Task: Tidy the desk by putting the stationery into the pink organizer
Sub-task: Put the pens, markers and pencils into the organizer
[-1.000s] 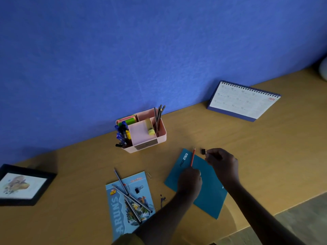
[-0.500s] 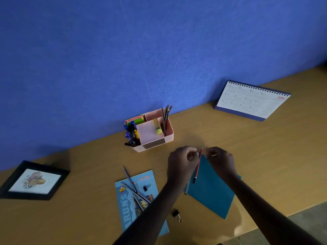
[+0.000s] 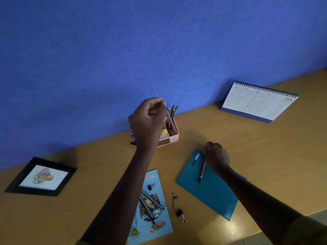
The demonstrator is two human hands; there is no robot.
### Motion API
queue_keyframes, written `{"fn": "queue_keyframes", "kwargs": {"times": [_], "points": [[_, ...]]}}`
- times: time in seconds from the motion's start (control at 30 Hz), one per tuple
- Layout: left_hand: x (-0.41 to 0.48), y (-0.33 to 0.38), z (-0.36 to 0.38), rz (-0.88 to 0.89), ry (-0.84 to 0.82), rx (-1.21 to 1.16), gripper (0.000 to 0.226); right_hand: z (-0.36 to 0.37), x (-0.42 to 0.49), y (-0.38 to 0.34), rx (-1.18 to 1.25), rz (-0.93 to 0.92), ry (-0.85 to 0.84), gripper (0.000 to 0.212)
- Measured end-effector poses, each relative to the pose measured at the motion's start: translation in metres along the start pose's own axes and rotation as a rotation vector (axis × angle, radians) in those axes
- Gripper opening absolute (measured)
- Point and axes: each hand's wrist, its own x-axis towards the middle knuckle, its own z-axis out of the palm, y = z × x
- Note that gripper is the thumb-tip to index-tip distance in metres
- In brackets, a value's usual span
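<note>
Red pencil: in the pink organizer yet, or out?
Out. The red pencil lies flat on the teal notebook, its upper end at the right hand's curled fingers, apart from the pink organizer.

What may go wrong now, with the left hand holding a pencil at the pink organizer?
1. The pencil in the left hand slants into the right compartment of the pink organizer, which already holds pencils; it might jam against them or tip the organizer.
2. The left forearm passes beside loose pencils and a binder clip on the booklet; pulling back low could scatter them.
3. The red pencil held by the right hand may roll if released.
</note>
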Motion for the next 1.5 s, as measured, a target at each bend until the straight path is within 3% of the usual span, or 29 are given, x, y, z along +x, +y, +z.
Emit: {"fn": "queue_keyframes", "kwargs": {"times": [0.17,0.57,0.87,1.3,1.5], "points": [[0.020,-0.016,0.005,0.026,0.037,0.025,0.011,0.000,0.001,-0.004,-0.025,0.025,0.011,0.016],[0.013,-0.075,0.044,0.010,-0.163,0.228,0.013,-0.007,-0.005,-0.004,0.111,0.030,0.068,0.016],[0.012,-0.089,0.058,-0.034,-0.252,0.317,0.016,-0.021,-0.016,-0.019,0.307,-0.069,0.165,0.021],[0.019,-0.096,0.062,-0.025,-0.230,0.331,0.024,-0.081,-0.007,-0.078,0.550,-0.323,0.333,0.018],[0.018,-0.087,0.049,-0.029,-0.149,0.255,0.014,-0.104,0.008,-0.112,0.711,-0.395,0.394,0.019]]}}
